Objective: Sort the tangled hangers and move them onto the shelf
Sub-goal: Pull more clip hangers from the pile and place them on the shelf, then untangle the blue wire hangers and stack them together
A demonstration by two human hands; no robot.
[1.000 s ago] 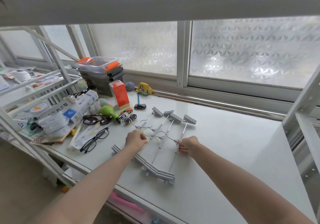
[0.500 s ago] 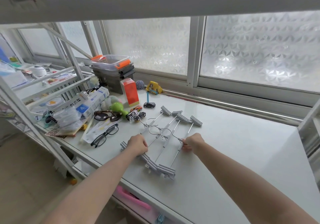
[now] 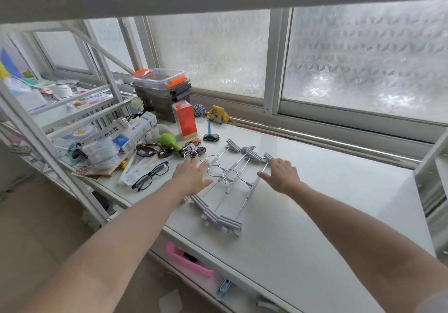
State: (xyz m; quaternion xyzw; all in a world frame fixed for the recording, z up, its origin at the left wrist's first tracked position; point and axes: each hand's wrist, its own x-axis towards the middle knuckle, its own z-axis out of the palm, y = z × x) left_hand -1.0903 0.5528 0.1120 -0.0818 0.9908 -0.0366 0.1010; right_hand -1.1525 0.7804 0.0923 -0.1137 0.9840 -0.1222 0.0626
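Several grey clip hangers [image 3: 231,186] with metal hooks lie overlapping in a row on the white table [image 3: 327,203], clips at both ends. My left hand [image 3: 191,175] hovers flat over their left side with fingers spread, holding nothing. My right hand [image 3: 282,174] is spread over the rightmost hanger, near its far clip, also empty. The white shelf rack [image 3: 72,109] stands to the left, crowded with small items.
Left of the hangers lie black glasses [image 3: 150,176], sunglasses [image 3: 154,150], toy cars [image 3: 194,146], a green toy [image 3: 168,140], an orange box [image 3: 185,120] and stacked plastic containers [image 3: 161,89]. A frosted window runs behind. A pink bin [image 3: 188,259] sits under the table.
Both hands have let go of the hangers and opened, lifting forward over them. The hangers lie spread on the table.
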